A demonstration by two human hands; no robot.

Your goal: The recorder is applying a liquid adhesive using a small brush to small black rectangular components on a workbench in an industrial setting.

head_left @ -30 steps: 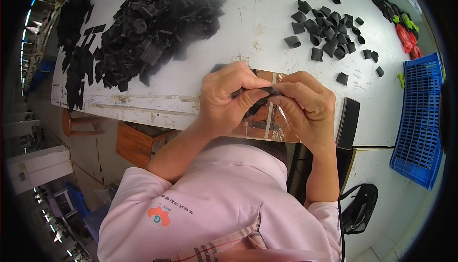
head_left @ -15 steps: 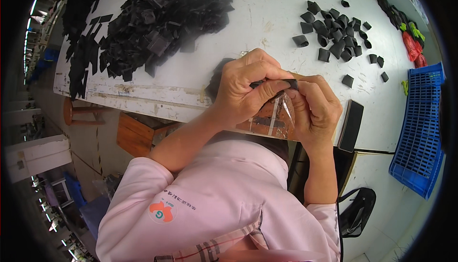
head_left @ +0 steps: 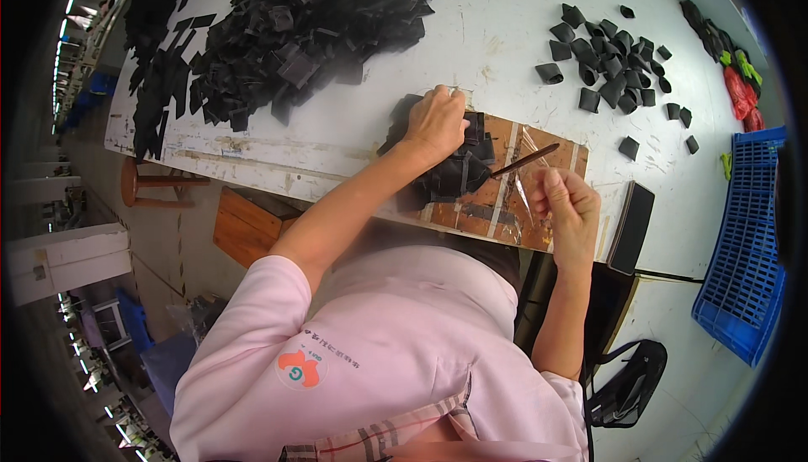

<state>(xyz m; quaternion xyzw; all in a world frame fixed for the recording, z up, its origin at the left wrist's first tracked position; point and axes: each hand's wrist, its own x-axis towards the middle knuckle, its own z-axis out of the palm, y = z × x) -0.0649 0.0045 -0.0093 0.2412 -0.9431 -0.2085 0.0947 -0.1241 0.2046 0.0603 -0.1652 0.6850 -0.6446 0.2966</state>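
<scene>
My left hand (head_left: pixel 436 125) lies over a small heap of black fabric pieces (head_left: pixel 450 177) at the table's front edge. Its fingers are bent together at the heap's far side; their tips and anything in them are hidden. To the right, my right hand (head_left: pixel 572 211) is closed, thumb against curled fingers, above the edge of a brown board (head_left: pixel 480 214) with pale stripes. What it pinches, if anything, cannot be made out. A thin dark strip (head_left: pixel 526 160) slants over the board between heap and right hand, held or loose I cannot tell. Clear film (head_left: pixel 523 193) lies beside it.
A large pile of flat black pieces (head_left: pixel 311 41) covers the table's far left. Folded black loops (head_left: pixel 619 58) are scattered at the far right. A dark oblong case (head_left: pixel 631 226) lies right of my hand, near a blue plastic basket (head_left: pixel 741 243). A wooden stool (head_left: pixel 252 225) stands below the edge.
My hands were together on a black piece over the board. They have parted: the left went back onto the small heap, the right lowered. The dark strip now shows between them.
</scene>
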